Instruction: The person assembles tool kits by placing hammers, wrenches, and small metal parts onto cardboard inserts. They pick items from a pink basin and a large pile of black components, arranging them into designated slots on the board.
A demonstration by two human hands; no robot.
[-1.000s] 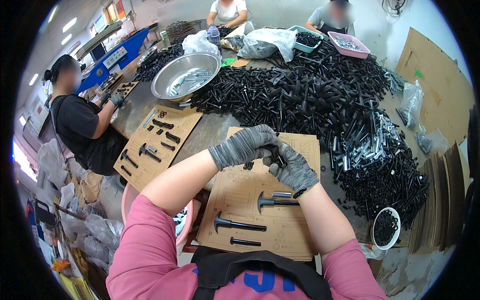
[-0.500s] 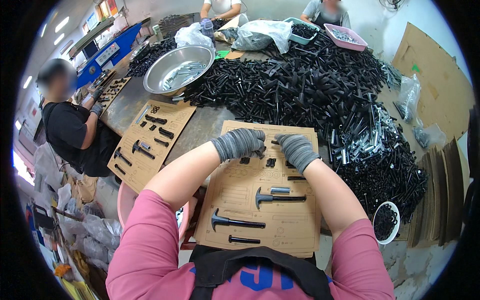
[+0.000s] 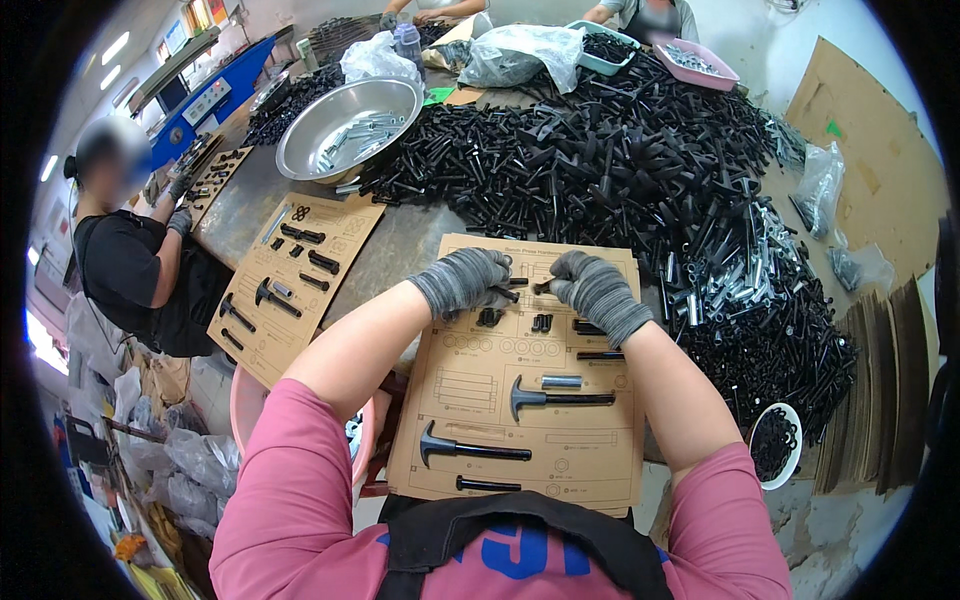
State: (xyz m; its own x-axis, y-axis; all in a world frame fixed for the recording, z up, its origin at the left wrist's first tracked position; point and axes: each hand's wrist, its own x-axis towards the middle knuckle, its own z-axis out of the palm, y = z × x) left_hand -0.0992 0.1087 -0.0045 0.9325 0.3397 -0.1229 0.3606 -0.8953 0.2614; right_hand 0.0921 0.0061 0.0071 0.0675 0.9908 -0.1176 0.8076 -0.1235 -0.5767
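Observation:
Both hands wear grey knit gloves and are over the upper part of a printed cardboard sheet (image 3: 480, 375). Small black bolts (image 3: 507, 294) stick out from the closed fingers of my left hand (image 3: 462, 282). Opposite it, my right hand (image 3: 602, 297) pinches another short black bolt (image 3: 543, 288) at its fingertips. Below the hands lie two small groups of black pieces (image 3: 541, 323). Farther down the sheet are a silver sleeve (image 3: 561, 381), two black T-shaped parts with curved heads (image 3: 475, 447) and a long black bolt (image 3: 488, 484).
A large heap of black bolts (image 3: 560, 170) covers the table beyond the sheet. A steel bowl (image 3: 290, 150) with silver pieces stands at the far left, near a second laid-out sheet (image 3: 330, 275). A white bowl of black rings (image 3: 797, 460) is at right. A co-worker (image 3: 130, 250) works at left.
My hands have shifted slightly; the left has moved a little to the left, and the bolts at both hands' fingertips show more clearly. The sheet's parts stay in place.

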